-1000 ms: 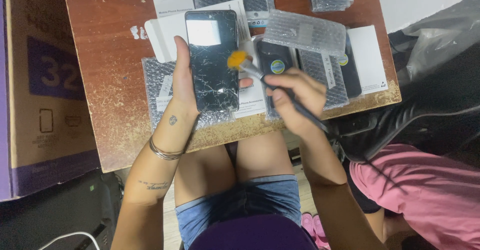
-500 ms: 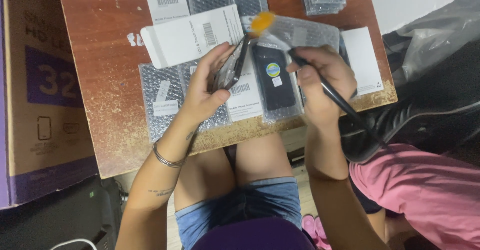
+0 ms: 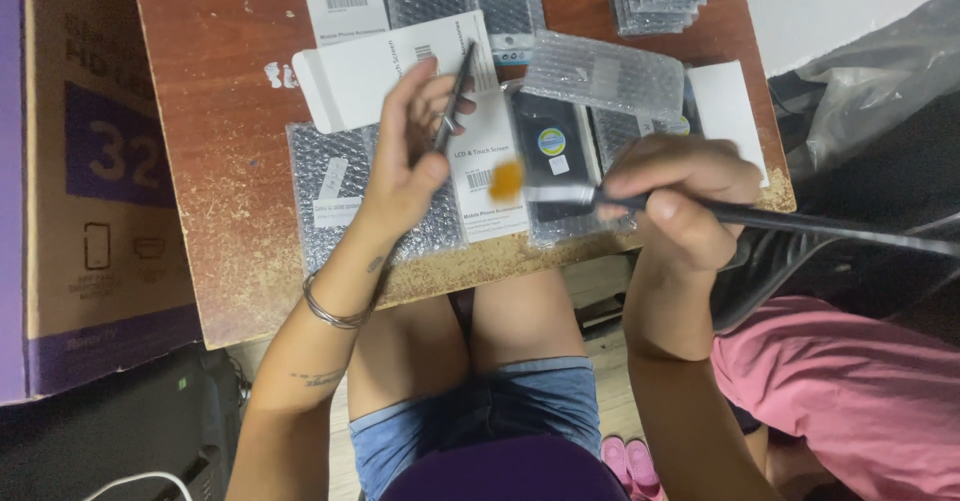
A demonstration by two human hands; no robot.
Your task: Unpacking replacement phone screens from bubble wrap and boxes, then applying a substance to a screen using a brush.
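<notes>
2 hands at work over the table's near edge (image 3: pixel 470 261). Right hand (image 3: pixel 675 201) — closed round a long black brush (image 3: pixel 800 223) — has dropped from the far side to just beside that edge; orange bristles blurred, clear of the glass. Left hand (image 3: pixel 405 161) pinches a phone screen panel (image 3: pixel 452 101), turned edge-on since 1.0 s ago, so the brushing looks paused. Bubble-wrap sleeves (image 3: pixel 330 191) and white boxes (image 3: pixel 370 76) crowd the top; bare wood lies left (image 3: pixel 230 141). Cardboard carton (image 3: pixel 100 161) hems that side.
</notes>
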